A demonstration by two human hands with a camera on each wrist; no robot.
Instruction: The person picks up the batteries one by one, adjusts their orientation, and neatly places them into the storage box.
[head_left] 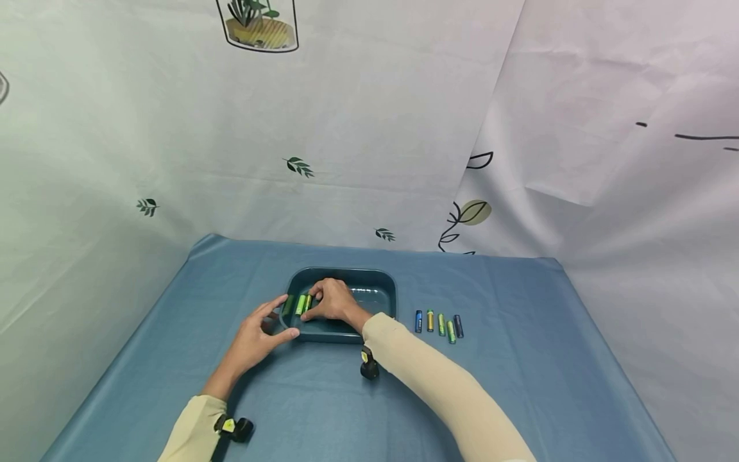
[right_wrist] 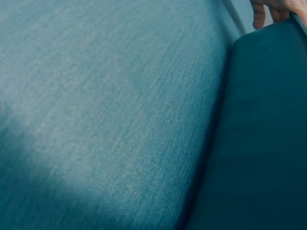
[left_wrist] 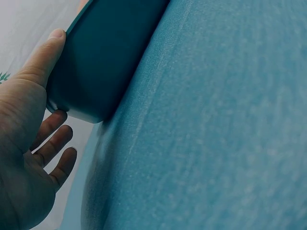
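Observation:
A dark teal tray (head_left: 378,277) lies on the blue cloth. My right hand (head_left: 335,300) reaches inside it and pinches a green battery (head_left: 308,303) endwise between thumb and fingers. Just left of that one lies a bright green battery (head_left: 301,304); a dark green patch shows against the tray's left side. Around the front left corner of the tray my left hand (head_left: 258,335) spreads, its thumb at the near rim and its index finger at the left rim. In the left wrist view the other fingers of the left hand (left_wrist: 33,129) extend loosely beside the corner.
Several batteries (head_left: 441,325), blue, yellow, green and dark, stand in a loose row on the blue cloth (head_left: 519,385) right of the tray. White printed fabric (head_left: 358,128) hangs behind and along both sides of the table.

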